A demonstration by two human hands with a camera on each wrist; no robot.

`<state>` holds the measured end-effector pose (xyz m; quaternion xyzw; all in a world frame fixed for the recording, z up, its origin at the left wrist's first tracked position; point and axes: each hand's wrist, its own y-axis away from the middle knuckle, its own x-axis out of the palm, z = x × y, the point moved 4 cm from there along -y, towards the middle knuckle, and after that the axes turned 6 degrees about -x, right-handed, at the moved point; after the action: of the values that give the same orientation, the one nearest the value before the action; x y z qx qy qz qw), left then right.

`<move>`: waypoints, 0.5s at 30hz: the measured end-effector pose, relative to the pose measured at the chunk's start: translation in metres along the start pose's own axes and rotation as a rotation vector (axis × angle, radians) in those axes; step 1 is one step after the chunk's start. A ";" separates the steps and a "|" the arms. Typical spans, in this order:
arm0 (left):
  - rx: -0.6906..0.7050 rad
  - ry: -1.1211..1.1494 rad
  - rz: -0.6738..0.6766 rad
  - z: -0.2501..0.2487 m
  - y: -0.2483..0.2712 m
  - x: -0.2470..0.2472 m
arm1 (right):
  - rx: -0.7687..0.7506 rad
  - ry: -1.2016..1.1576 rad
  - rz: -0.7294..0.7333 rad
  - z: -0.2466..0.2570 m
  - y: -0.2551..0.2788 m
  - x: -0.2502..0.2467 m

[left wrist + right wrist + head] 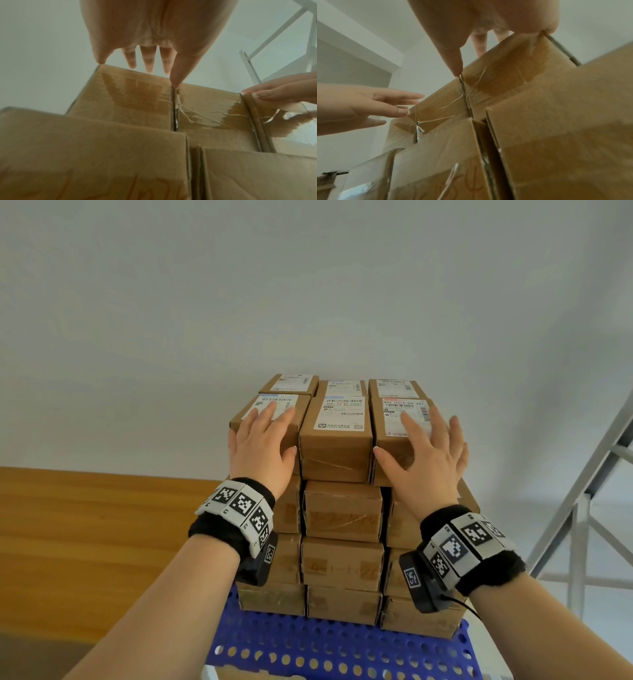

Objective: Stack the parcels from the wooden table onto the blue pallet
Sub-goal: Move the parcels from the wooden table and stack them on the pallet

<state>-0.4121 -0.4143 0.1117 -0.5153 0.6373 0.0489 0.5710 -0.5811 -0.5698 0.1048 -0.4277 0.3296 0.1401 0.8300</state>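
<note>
Brown cardboard parcels with white labels stand several layers high on the blue pallet [342, 645]. My left hand [265, 436] lies flat on the top left front parcel [294, 402], fingers straight, thumb at the gap beside the middle parcel [337, 419]. My right hand [424, 453] rests with spread fingers on the top right front parcel [404, 405], thumb down its front face. From the left wrist view, the left hand [145, 40] hovers over that parcel's front face [130, 94]. The right hand [479, 20] touches its parcel's upper edge [513, 56]. Neither hand grips anything.
The wooden table [85, 525] lies to the left of the pallet, with no parcels on the part in view. A grey metal frame [582, 491] stands at the right. A plain white wall is close behind the stack.
</note>
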 end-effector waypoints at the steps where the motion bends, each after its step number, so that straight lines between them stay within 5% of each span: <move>1: -0.015 0.025 -0.042 0.005 0.002 -0.001 | 0.030 -0.054 -0.036 -0.001 0.005 -0.001; 6: -0.247 0.156 -0.098 0.032 0.020 0.000 | 0.255 -0.285 -0.134 -0.012 0.027 -0.001; 15: -0.632 0.385 0.191 0.067 0.037 0.036 | 0.393 -0.071 -0.002 -0.046 0.045 -0.002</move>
<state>-0.3868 -0.3751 0.0413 -0.6039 0.7315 0.1985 0.2466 -0.6254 -0.5798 0.0591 -0.2528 0.3205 0.0875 0.9087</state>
